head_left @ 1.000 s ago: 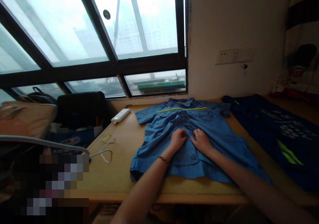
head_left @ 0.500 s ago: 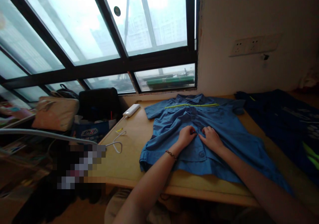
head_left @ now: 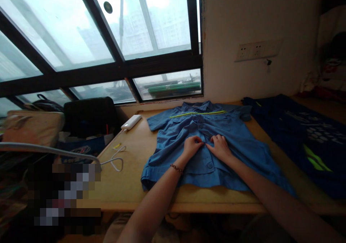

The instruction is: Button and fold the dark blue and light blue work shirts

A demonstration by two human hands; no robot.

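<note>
pinching the cloth at its front edge, the left hand (head_left: 193, 146) has its fingers curled and their tips closed on a short-sleeved blue cloth shirt (head_left: 173, 156). just beside it, the right hand (head_left: 220, 148) bends its fingers over the cloth, thumb stretched towards the left fingertips; whether it grips or only presses, i cannot tell. the shirt lies face up beneath both hands on a yellow-topped wooden desk (head_left: 116, 185), collar beyond them, hem nearer the body. spread this way, the front seems laid so that both hands reach it evenly, and holding from two sides probably steadies the loose fabric.

a round blue button (head_left: 209, 165) shows on the body side of the fingertips. the fingers hide the stretch of front edge between them, folds rise around the left hand, and the forearms cover parts of the hem.

well to the left of the left hand lie a white rectangular power bank (head_left: 132, 122) and a thin looped white cable (head_left: 116, 162), both apart from the shirt. to the right of the right hand, beyond the shirt, spreads a dark navy garment with lime-green patches (head_left: 286, 135).
</note>
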